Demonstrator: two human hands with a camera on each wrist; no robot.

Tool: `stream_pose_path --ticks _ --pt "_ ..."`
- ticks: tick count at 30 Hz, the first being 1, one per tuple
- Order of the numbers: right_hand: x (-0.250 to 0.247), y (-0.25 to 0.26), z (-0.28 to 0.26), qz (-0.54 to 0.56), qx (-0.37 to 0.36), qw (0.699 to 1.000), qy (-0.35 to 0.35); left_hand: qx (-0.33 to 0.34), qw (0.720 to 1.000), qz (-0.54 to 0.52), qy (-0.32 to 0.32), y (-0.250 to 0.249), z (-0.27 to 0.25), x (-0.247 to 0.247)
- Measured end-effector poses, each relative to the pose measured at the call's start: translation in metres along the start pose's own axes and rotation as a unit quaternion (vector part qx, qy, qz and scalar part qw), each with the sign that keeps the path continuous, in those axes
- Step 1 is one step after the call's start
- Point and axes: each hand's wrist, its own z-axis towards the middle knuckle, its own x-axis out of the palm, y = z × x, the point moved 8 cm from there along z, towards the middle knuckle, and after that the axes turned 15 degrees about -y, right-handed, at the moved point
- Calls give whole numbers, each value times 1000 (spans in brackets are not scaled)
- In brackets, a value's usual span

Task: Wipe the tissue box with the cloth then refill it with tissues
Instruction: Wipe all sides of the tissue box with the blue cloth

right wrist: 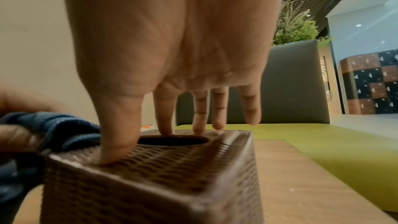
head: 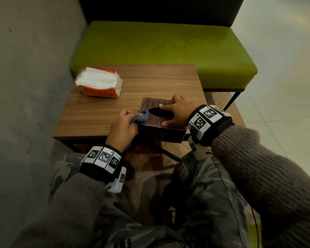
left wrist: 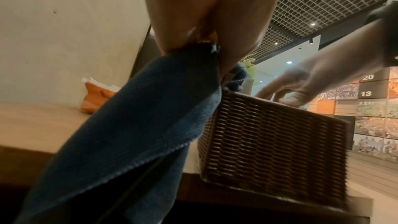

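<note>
A dark brown woven tissue box [head: 157, 129] [left wrist: 273, 140] [right wrist: 172, 168] with an oval top opening stands at the near edge of the wooden table [head: 100, 111]. My left hand [head: 123, 126] grips a blue cloth [head: 140, 116] [left wrist: 133, 125] [right wrist: 58, 129] against the box's left top edge. My right hand [head: 175, 111] [right wrist: 172, 57] lies on the box top, fingers straight and spread, thumb pressing near the front corner. An orange pack of white tissues [head: 99, 82] [left wrist: 96, 98] lies at the table's far left.
A green padded bench [head: 168, 49] with a dark backrest stands beyond the table. A grey wall [head: 25, 77] runs close along the left. My knees are below the table's near edge. A potted plant [right wrist: 295, 26] shows behind the seat.
</note>
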Motion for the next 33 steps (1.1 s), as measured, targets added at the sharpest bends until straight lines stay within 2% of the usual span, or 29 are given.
stream_pose_path --ticks 4,8,12,16,19,23,25,27,29,31,33 --pt "3 9 -2 27 -16 999 -30 11 1000 -2 10 0 12 -1" --pt "8 9 0 8 7 999 -43 -34 999 -36 -2 4 9 -5" --pt "6 6 0 4 10 999 -46 -89 993 -64 -50 14 -13 -9" --pt "3 8 2 -3 1 999 -34 -136 982 -60 -112 28 -13 -6" --pt "2 7 3 -3 5 1000 -24 -100 981 -65 -152 6 -31 -4" --pt "2 8 3 -4 2 1000 -17 12 992 -88 -93 -24 -56 15" --pt "2 7 4 -5 2 1000 -7 -2 988 -83 -133 -16 -49 10" --pt "2 5 4 -7 3 1000 -1 -59 977 -82 -190 0 -39 -1" --pt "1 6 5 -7 3 1000 1 -84 972 -86 -204 5 -35 -4" --pt "1 7 5 -5 1 1000 3 -45 980 -95 -169 -10 -40 5" --pt "0 8 5 -5 -5 1000 -4 18 989 -108 -94 -31 -51 22"
